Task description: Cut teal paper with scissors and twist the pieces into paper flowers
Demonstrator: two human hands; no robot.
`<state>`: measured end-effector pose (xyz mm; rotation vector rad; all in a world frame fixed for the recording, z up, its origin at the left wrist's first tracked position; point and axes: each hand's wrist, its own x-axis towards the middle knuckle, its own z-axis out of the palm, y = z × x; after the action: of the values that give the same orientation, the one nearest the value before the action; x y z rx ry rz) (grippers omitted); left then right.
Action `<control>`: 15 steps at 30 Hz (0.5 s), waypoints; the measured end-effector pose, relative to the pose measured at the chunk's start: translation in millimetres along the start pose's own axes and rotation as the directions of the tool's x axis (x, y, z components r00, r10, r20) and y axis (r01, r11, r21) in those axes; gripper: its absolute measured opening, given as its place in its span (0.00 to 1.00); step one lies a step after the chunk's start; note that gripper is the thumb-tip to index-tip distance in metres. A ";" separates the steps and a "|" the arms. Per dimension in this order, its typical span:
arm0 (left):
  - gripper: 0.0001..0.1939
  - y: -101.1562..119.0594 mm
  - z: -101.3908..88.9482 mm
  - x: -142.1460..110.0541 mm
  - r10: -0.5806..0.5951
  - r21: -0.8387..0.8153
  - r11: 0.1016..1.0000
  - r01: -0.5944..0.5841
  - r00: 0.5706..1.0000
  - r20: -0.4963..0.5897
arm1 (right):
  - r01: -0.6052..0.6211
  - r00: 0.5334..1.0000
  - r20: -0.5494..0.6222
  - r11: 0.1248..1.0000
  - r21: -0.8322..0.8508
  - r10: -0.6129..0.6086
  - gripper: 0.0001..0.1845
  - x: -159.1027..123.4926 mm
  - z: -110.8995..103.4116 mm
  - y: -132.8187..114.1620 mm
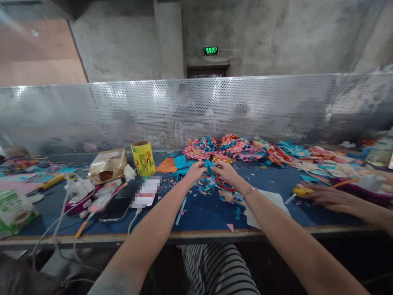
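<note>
A small piece of blue paper (209,167) is held up over the middle of the table between my two hands. The fingers of my left hand (196,171) are pinched at its left side. On the other side, my right hand (226,171) pinches it too, with a bracelet at that wrist. Just below my right hand lies a red loop (225,185), partly hidden, that looks like a scissors handle. Around my hands are many paper scraps (211,185), blue, pink and orange. Blue squares (181,162) and an orange sheet (166,165) lie left of my left hand.
Behind my hands, pink and blue paper flowers (201,148) lie along a perforated metal screen (138,110). On the left are a yellow roll (143,159), a brown bag (107,164), phones (115,209) and cables. At right, another person's hand (330,198) holds something yellow; a white sheet (273,205) lies nearer.
</note>
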<state>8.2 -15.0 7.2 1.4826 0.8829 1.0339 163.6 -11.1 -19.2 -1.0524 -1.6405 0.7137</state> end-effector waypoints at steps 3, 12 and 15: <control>0.05 -0.5 -0.5 -1.1 0.019 0.019 1.000 -0.019 1.000 0.014 | -0.005 1.000 -0.029 1.000 -0.015 0.004 0.12 1.2 -0.4 1.5; 0.06 -1.0 -0.6 -3.0 0.053 0.041 0.998 -0.054 0.998 0.020 | 0.033 0.999 -0.002 0.999 0.005 -0.033 0.13 -0.3 0.8 -3.3; 0.09 -1.4 -1.3 -1.5 0.015 -0.020 1.000 -0.015 1.000 0.003 | 0.031 1.000 0.000 0.998 0.058 -0.031 0.13 0.3 1.2 -1.5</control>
<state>6.5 -15.8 5.7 1.4760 0.8586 1.0477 161.9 -11.5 -18.2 -0.9831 -1.6244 0.7369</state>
